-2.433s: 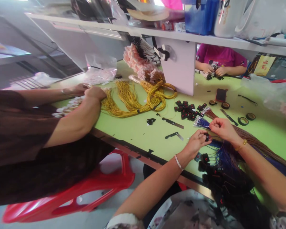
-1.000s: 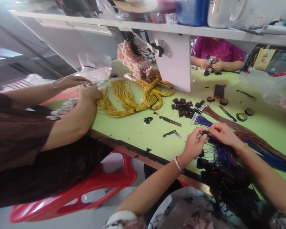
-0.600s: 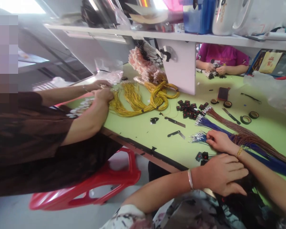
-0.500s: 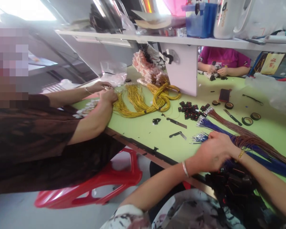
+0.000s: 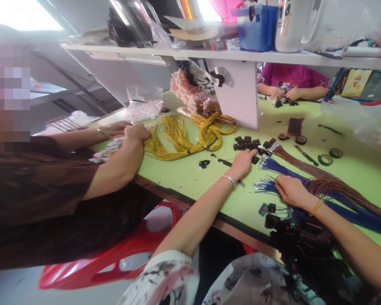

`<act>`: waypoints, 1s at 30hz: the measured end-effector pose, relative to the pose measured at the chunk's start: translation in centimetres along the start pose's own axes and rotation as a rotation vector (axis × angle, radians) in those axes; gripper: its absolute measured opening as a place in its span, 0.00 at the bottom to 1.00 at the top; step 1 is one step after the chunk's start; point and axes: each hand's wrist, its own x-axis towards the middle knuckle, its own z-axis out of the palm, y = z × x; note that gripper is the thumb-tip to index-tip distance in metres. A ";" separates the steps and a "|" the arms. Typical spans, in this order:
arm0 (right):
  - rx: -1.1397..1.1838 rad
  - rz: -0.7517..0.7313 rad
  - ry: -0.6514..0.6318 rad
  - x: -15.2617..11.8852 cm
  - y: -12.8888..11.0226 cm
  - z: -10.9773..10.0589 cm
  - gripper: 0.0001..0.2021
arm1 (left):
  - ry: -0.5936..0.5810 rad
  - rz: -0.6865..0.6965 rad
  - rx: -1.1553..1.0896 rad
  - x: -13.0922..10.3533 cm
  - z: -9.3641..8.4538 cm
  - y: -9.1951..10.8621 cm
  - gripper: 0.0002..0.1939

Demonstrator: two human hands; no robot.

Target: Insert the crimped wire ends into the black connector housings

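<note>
My left hand (image 5: 242, 165) reaches over the green table to the pile of small black connectors (image 5: 247, 142), its fingertips pinched on one at the pile's near edge. Around the blue wires (image 5: 264, 185) with bare silvery ends, the fingers of my right hand (image 5: 290, 190) are curled, and a thin wire end sticks out by the fingertips. A second blue bundle (image 5: 277, 166) and a brown wire bundle (image 5: 301, 164) lie just behind. Black connectors on wires (image 5: 307, 241) are heaped at the table edge, below my right hand.
A co-worker's hand (image 5: 136, 132) is at the left beside yellow wire bundles (image 5: 178, 146). Across the table sits another person (image 5: 294, 80). Knives (image 5: 305, 155), tape rolls (image 5: 325, 159) and a white upright panel (image 5: 236, 93) stand or lie farther back. A shelf (image 5: 209, 55) spans above.
My left hand has moved away from my right hand, forward and left to the black connectors. My right hand stays by the blue wires. The view has shifted slightly.
</note>
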 end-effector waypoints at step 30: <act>0.732 0.047 0.344 1.6 -1.7 -0.9 0.07 | -0.089 -0.426 -1.936 -7.7 0.5 6.4 0.11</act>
